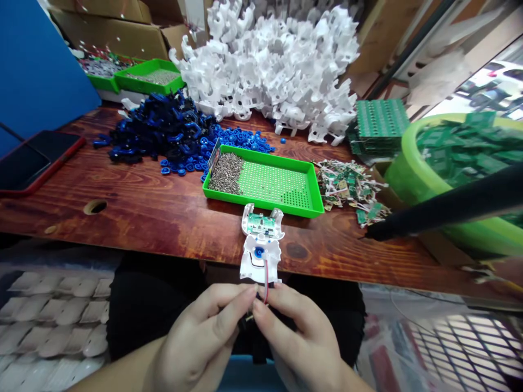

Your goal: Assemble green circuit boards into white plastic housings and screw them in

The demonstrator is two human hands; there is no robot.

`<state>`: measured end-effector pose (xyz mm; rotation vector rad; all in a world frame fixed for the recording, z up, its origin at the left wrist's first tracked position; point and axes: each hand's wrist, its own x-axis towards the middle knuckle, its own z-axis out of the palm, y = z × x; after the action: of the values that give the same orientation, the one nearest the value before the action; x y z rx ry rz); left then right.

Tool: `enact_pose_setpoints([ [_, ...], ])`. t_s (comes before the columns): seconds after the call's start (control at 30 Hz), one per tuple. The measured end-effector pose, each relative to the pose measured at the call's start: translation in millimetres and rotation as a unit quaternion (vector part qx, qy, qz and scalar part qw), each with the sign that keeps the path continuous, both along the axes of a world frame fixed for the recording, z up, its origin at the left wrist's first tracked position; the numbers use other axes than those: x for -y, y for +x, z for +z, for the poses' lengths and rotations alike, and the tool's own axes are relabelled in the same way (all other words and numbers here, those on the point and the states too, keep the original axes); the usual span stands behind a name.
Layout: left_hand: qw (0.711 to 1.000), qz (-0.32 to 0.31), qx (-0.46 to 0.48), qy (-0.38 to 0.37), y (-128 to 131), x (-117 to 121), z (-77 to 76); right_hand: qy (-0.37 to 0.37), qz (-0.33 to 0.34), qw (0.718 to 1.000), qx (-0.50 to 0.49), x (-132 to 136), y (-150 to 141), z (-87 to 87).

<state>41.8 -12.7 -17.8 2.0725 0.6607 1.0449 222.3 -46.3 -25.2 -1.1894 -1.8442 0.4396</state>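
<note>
My left hand (208, 329) and my right hand (300, 335) meet low in the middle of the view, fingertips pinched together. Between them is a small part that the fingers mostly hide; a red and white wire (267, 277) runs up from it. Just beyond the fingertips a white plastic shell (260, 267) overhangs the table edge, with a round blue piece (259, 252) and a black curved strip on it. Touching its far end, another white shell half (245, 220) holds a green circuit board (261, 223).
A green tray (261, 204) with small metal screws (226, 173) lies beyond. Behind are blue and black parts (159, 128), blue caps (241, 139) and piled white shells (269, 71). Wired boards (347, 185), a yellow-green tub (417, 163) and a dark rod (445, 204) are right; a phone (36, 158) is left.
</note>
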Motion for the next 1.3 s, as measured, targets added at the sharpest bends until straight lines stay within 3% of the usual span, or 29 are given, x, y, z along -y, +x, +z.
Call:
enact_pose_setpoints([
  [0.1, 1.000, 0.004, -0.002, -0.020, -0.7, 2.9, -0.2, 0.068, 0.045, 0.995, 0.051, -5.1, 2.0, 12.5],
  [0.23, 0.997, 0.039, 0.007, -0.073, 3.2, 5.2, 0.2, 0.027, 0.067, 0.997, 0.028, -8.6, 1.2, 18.7],
  [0.4, 0.977, 0.088, 0.027, -0.195, 8.4, 2.8, 1.7, -0.028, 0.038, 0.998, 0.035, -9.5, -4.2, 12.7],
  [0.63, 0.940, 0.136, 0.064, -0.305, 9.5, -0.4, 6.6, 0.029, -0.080, 0.996, 0.006, -3.0, -14.7, 15.0],
  [0.77, 0.902, 0.146, 0.126, -0.388, 13.9, -0.3, 9.4, 0.071, -0.067, 0.995, 0.020, -3.8, -16.9, 14.5],
  [0.87, 0.862, 0.143, 0.179, -0.452, 17.3, 0.3, 10.2, 0.067, -0.081, 0.994, -0.001, -4.4, -20.0, 12.2],
  [0.97, 0.844, 0.140, 0.205, -0.475, 19.4, 1.1, 9.0, 0.062, -0.103, 0.993, -0.009, -4.7, -23.7, 12.9],
  [1.2, 0.871, 0.147, 0.192, -0.427, 24.5, 4.1, 8.3, 0.101, -0.107, 0.986, 0.081, -6.3, -15.1, 22.4],
  [1.3, 0.904, 0.108, 0.133, -0.392, 21.4, 4.0, 12.6, 0.089, -0.082, 0.988, 0.101, -5.9, -2.0, 22.6],
])
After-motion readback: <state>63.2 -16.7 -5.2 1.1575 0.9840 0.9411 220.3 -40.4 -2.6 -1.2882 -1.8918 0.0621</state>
